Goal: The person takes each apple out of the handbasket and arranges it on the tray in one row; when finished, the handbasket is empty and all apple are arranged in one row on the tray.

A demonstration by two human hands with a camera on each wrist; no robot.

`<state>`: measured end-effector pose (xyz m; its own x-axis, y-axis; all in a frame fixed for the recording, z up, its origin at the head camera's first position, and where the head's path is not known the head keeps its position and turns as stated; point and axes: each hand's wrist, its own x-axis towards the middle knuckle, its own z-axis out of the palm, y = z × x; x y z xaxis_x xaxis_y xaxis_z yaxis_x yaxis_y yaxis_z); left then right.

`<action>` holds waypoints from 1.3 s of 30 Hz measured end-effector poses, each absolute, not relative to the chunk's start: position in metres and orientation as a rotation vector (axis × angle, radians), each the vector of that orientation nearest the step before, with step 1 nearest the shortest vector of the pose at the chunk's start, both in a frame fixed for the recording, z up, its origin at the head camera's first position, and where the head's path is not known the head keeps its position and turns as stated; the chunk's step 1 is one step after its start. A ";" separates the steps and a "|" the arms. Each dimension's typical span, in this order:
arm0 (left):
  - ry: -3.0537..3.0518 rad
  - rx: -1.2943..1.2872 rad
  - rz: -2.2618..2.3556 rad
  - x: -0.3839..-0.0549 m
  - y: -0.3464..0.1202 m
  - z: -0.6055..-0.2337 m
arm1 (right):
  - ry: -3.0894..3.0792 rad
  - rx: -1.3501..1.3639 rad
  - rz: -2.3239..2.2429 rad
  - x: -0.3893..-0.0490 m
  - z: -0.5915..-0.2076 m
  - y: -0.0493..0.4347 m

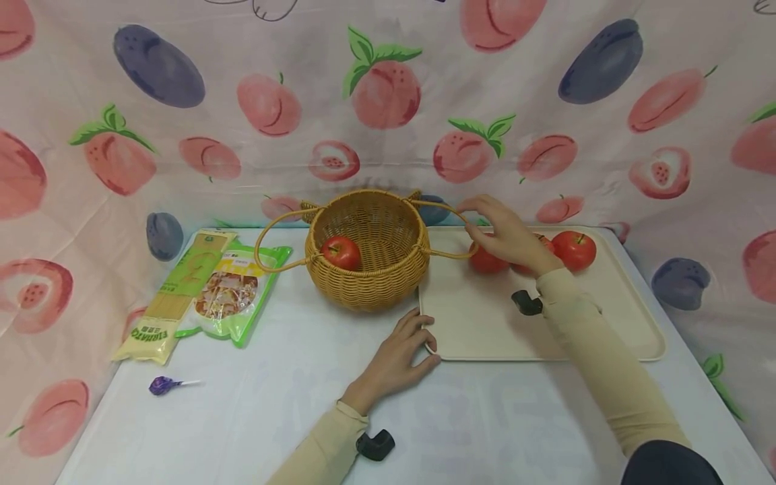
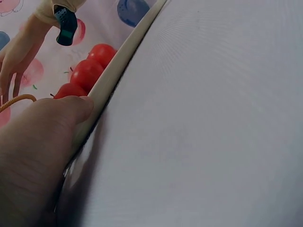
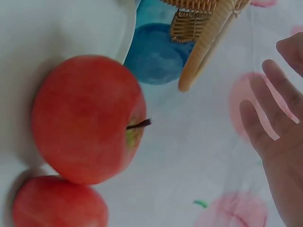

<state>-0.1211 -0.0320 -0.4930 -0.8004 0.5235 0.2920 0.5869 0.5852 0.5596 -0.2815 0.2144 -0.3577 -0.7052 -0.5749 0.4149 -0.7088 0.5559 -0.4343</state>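
My left hand (image 1: pixel 394 360) holds the near left corner of the cream tray (image 1: pixel 485 330); in the left wrist view its thumb (image 2: pixel 78 108) lies against the rim. Three red apples stand in a row along the tray's far side: a left apple (image 1: pixel 487 261), a middle one partly hidden by my arm, and a right apple (image 1: pixel 574 250). Above the left apple, beside the looped handle of the wicker basket (image 1: pixel 364 289), is my right hand (image 1: pixel 506 232). Its fingers are spread with nothing between them in the right wrist view. Another apple (image 1: pixel 341 253) lies inside the basket.
Left of the basket lie a pack of noodles (image 1: pixel 176 289) and a green-edged food bag (image 1: pixel 233 289), overlapping. A purple-wrapped lollipop (image 1: pixel 162 385) rests on the white table nearer the front. A fruit-print cloth (image 1: pixel 388 155) hangs behind the table.
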 end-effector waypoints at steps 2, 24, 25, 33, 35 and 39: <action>-2.712 -0.950 -1.012 -0.121 -0.033 -0.493 | -2.547 1.115 0.860 -0.282 -0.356 0.210; -2.724 -0.954 -1.012 -0.122 -0.034 -0.492 | -2.515 1.447 0.702 -0.293 -0.343 0.150; -2.723 -0.953 -1.011 -0.122 -0.034 -0.492 | -2.527 1.457 0.686 -0.292 -0.341 0.147; -2.721 -0.952 -1.010 -0.123 -0.034 -0.492 | -2.684 1.495 0.563 -0.289 -0.331 0.124; -2.721 -0.954 -1.008 -0.123 -0.033 -0.493 | -2.701 1.499 0.530 -0.290 -0.330 0.120; -2.714 -0.955 -1.003 -0.122 -0.033 -0.494 | -2.705 1.533 0.450 -0.293 -0.330 0.110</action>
<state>-0.1219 -0.0335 -0.4936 -0.7995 0.5257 0.2906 0.5883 0.5879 0.5552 -0.2933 0.1102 -0.3304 -0.5240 -0.8402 0.1396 -0.8401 0.4830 -0.2467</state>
